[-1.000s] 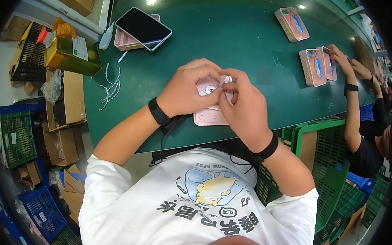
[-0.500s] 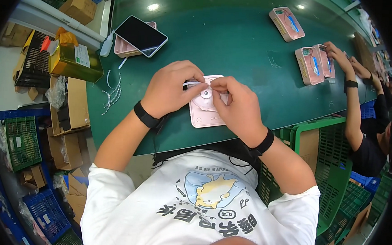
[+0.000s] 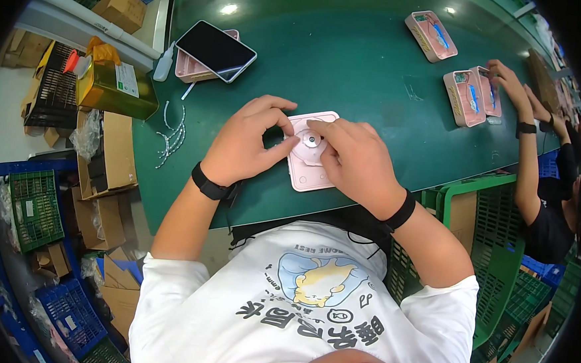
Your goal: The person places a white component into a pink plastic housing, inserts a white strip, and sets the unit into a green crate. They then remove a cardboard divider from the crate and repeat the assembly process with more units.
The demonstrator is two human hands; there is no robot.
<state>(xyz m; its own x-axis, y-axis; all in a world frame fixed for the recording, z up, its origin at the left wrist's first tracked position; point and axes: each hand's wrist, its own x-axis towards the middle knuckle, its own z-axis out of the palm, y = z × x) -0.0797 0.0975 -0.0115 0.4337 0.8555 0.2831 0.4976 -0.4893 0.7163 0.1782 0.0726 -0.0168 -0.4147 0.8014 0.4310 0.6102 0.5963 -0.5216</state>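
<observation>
A flat pink casing (image 3: 313, 177) with rounded corners lies on the table in front of me. At its middle is a raised pale round part with a small dark-centred hub (image 3: 312, 139). My right hand (image 3: 362, 156) reaches over the casing's right side, its bent fingers on the upper part of the round piece and its thumb lower down. On the opposite edge, my left hand (image 3: 246, 139) curls with thumb and index tips close together by the round part. Whatever those tips may pinch is too small to make out.
At the upper left, a phone (image 3: 216, 51) rests on a pink shell (image 3: 189, 71), beside a squeeze bottle (image 3: 164, 64). Thin white strips (image 3: 172, 141) lie below. A yellow-green can (image 3: 118, 90) stands leftward. Several open pink shells (image 3: 464, 99) sit near a co-worker's hand (image 3: 507, 85).
The white strip between my hands no longer shows. My left fingers have shifted down the casing's left edge, and my right fingers now lie on the round part.
</observation>
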